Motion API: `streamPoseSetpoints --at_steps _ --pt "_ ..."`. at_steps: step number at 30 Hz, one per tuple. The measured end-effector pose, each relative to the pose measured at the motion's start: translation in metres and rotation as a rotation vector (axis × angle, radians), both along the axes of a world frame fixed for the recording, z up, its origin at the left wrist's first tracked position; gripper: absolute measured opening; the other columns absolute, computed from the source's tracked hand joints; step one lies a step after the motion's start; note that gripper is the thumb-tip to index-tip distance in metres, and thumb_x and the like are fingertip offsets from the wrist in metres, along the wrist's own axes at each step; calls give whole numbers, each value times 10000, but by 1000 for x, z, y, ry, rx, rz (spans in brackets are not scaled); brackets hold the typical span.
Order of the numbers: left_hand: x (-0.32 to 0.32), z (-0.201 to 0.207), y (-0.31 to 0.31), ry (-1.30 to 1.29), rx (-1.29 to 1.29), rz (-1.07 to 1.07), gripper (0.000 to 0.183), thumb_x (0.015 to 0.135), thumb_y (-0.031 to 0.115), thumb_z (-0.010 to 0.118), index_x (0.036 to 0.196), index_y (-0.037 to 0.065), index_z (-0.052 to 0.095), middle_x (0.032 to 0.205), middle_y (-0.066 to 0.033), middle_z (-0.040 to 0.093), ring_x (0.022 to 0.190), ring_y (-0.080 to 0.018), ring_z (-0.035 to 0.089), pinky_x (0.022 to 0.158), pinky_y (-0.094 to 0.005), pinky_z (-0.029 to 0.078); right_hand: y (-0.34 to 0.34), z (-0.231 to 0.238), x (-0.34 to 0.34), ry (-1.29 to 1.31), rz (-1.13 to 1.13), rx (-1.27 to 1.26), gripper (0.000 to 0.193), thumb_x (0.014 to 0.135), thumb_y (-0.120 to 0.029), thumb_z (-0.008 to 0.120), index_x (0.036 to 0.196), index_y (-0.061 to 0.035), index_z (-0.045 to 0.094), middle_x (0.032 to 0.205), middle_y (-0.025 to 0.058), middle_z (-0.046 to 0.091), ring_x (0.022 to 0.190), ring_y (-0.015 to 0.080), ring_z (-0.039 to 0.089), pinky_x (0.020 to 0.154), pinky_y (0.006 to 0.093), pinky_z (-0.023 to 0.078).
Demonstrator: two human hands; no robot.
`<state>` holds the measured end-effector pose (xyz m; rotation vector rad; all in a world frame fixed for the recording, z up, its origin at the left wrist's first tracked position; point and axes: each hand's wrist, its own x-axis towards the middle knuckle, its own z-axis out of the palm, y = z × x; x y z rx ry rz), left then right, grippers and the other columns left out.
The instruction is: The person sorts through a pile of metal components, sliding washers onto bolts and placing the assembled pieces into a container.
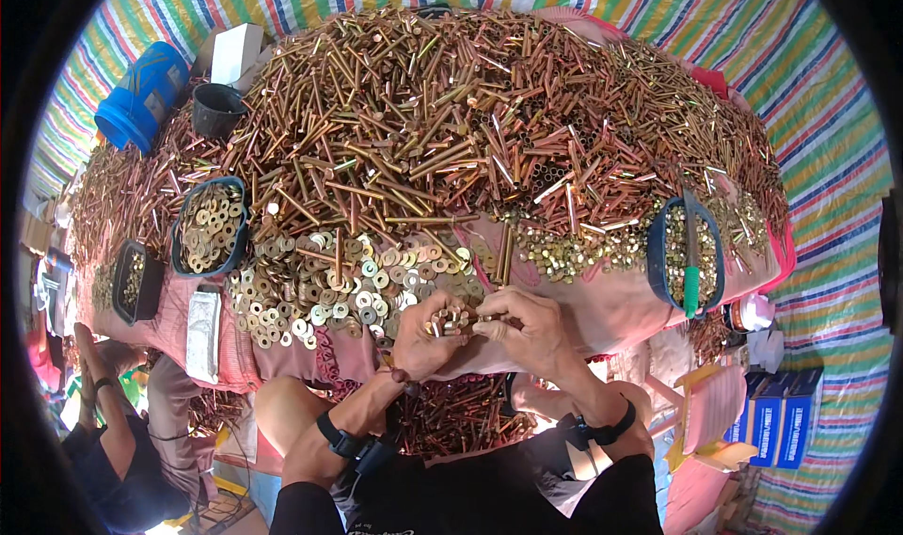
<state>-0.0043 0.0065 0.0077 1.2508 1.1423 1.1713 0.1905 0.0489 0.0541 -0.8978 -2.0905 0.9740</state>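
My left hand (pixel 425 335) is closed around a bunch of short brass-coloured metal pieces (pixel 451 322), their ends showing between thumb and fingers. Close beside it, my right hand (pixel 530 326) has thumb and fingertips pinched together at the bunch; what they hold is too small to make out. Both hands are over the near edge of the cloth-covered heap. Just beyond them, two brass-coloured tubes (pixel 505 253) lie side by side. Loose flat washers (pixel 362 286) spread to the left, and small shiny nuts (pixel 569 255) lie to the right.
A large pile of metal tubes (pixel 451 121) fills the far side. Washers fill a blue tray (pixel 176 243) at left; a right-hand tray (pixel 657 271) holds nuts and a green-handled tool (pixel 691 290). A blue bucket (pixel 141 93) lies far left. Another person's arm (pixel 111 413) shows lower left.
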Motion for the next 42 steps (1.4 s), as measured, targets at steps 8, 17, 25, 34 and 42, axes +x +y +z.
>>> streamPoseSetpoints --at_steps 8,17,25,34,42 --pt "-1 -15 2 145 248 101 266 766 -48 774 993 25 657 967 -47 696 929 -140 646 836 -293 516 16 1 21 -112 62 -741 145 943 -95 696 977 44 676 838 79 707 700 111 674 623 261 553" --pt "4 -12 -4 -27 49 147 224 795 -17 771 991 30 672 886 -62 687 800 -127 656 724 -263 523 20 -27 13 -261 -137 -143 159 886 -143 703 976 -12 709 789 143 669 720 281 658 676 381 507" --pt "5 -9 -6 90 111 123 257 800 -55 784 977 25 616 869 -16 683 796 -79 614 733 -239 504 20 -53 1 -306 -62 175 270 837 -74 702 1104 -91 664 893 148 579 734 414 624 633 496 507" --pt "10 2 -6 112 102 160 269 793 -22 805 965 39 607 862 -10 677 790 -71 604 715 -244 506 26 -52 8 16 -242 -376 135 883 -81 727 978 -22 651 728 89 657 621 185 634 565 344 509" --pt "10 -5 -5 -19 68 132 281 799 -6 810 975 38 596 888 -20 677 795 -71 603 718 -252 510 26 -20 19 472 -135 -872 200 948 -163 709 973 21 635 716 45 657 568 82 600 506 233 496"
